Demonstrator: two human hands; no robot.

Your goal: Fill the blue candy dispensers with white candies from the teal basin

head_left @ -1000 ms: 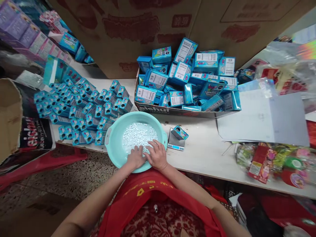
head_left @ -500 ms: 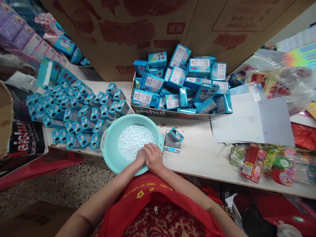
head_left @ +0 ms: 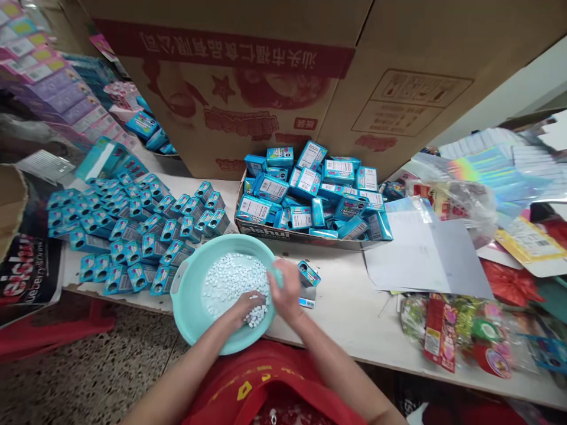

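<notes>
A: What are you seeing on the head feed?

B: I'm seeing the left hand (head_left: 248, 307) dipping among the white pieces (head_left: 233, 274) in the near right part of the basin (head_left: 183, 321). I'm judging this step as gathering a handful.

A: And the grip?

B: The left fingers are curving down, but I'm not able to tell how far they're closing or whether they're holding anything. The right hand (head_left: 287, 289) is gripping the basin's right rim, looking mostly closed around it through the blur.

A: Where is the basin sitting?

B: At the table's (head_left: 341, 319) near edge, seemingly reaching past it. Small boxes (head_left: 153, 245) are standing just beside it, toward the table's left end, and a filled carton (head_left: 266, 232) is resting toward the far edge.

A: What's the next move calling for?

B: I'm guessing a cupped left palm under the pieces, with the right hand steadying the rim against tipping.

A: What are you missing?

B: The left fingertips are disappearing among the pieces. The right hand is hiding part of the scale (head_left: 310, 297), where a loose box (head_left: 309, 273) is lying; I'm not making out its display. The picture's left edge is cutting off a dark box (head_left: 29, 271).
</notes>
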